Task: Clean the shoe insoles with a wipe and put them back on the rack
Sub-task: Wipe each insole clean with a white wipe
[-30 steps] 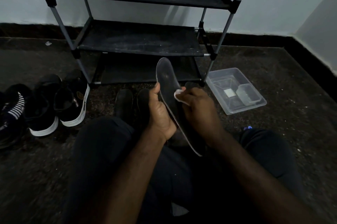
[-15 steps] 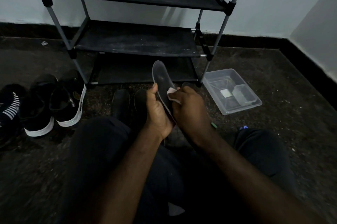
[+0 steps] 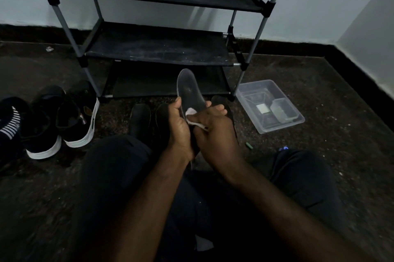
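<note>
- Dark grey insole (image 3: 188,91) stands almost upright in front of the person's knees, with the toe end up. It is before the lowest shelf of the shoe rack (image 3: 157,48) and does not touch it.
- Left hand (image 3: 181,131) grips the insole at its left edge, with the fingers curled round it.
- Right hand (image 3: 215,133) holds a white wipe (image 3: 190,111) under curled fingers and presses it on the face of the insole, just under the toe part.
- Some dark long shapes (image 3: 139,119) lie on the floor between the knees and the rack. They look like more insoles, but the light is too weak to be sure.
- Black sneakers (image 3: 78,121) with white soles stand at the left, and a clear plastic tray (image 3: 270,108) lies near the right leg of the rack.
- My judgement is that the task is in the wiping stage. This insole is being cleaned, and I see no insole back on the shelves in view. The rest of the wiping and all the putting back are left to do.
</note>
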